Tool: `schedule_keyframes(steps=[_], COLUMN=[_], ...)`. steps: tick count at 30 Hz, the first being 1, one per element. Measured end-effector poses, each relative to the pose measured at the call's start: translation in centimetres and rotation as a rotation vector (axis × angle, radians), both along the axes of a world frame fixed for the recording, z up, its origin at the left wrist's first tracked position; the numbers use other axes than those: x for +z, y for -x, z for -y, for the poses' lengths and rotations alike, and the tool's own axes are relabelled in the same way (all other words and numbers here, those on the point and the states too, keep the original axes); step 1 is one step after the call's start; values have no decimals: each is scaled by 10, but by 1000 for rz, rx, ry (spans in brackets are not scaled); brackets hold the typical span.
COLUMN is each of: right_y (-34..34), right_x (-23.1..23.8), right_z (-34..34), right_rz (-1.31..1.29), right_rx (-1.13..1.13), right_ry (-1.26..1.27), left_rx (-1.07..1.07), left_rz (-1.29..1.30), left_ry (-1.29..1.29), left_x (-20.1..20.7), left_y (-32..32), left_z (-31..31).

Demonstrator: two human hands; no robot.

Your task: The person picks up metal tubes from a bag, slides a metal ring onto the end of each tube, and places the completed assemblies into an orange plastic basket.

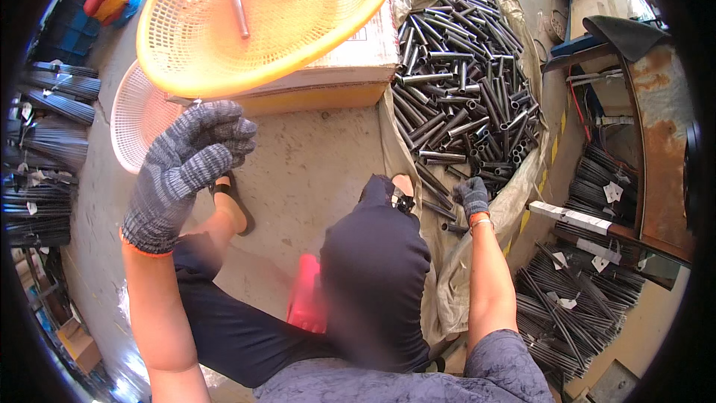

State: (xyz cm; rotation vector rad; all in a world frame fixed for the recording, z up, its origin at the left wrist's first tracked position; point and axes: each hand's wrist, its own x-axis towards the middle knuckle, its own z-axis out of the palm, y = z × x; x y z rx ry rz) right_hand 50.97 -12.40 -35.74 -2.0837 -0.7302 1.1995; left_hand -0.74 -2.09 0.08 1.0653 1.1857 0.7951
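Observation:
My left hand (186, 172), in a grey knitted glove with an orange cuff, is raised just below the rim of an orange plastic basket (261, 83). Its fingers are curled in, and what they may hold is hidden. Two short metal tubes (239, 11) lie inside that basket. At the near edge of a large heap of short dark metal tubes (470, 89), my right hand (471, 197) is closed, in a matching glove. Whether a tube is inside its fingers cannot be made out. The heap rests on a pale woven sheet (462, 283).
The orange basket stands on a cardboard box (328, 89); a paler basket (128, 123) is beside it, lower down. Between my legs is a red plastic object (306, 298). Bundled long rods (56, 142) line the left; more rods (574, 306) and a rusty metal panel (664, 149) are right.

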Motion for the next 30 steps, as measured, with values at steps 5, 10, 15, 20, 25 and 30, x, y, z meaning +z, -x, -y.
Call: schedule_keyframes(steps=[5,10,15,20,25,30], right_y=[-30,-47,-6,54,59,50], right_x=[-32,-50,-9,40,-6,-28], right_z=[73,121,110,43,22,23], right_rz=[178,290,672,646,868,889], right_rx=[122,38,229,393,776,723], right_ry=[145,174,332,336,534,594], left_rx=[-22,-29,-37,-38,-62,-65], left_rz=[-30,-39,-62,-73,-70,-81], left_ry=[4,-6,20,25,30,43], left_x=[0,-2,-6,-7,-9,-7], left_y=[-1,-6,-10,-10,-10,-7], left_z=[3,2,-1,-2,-7,-8])
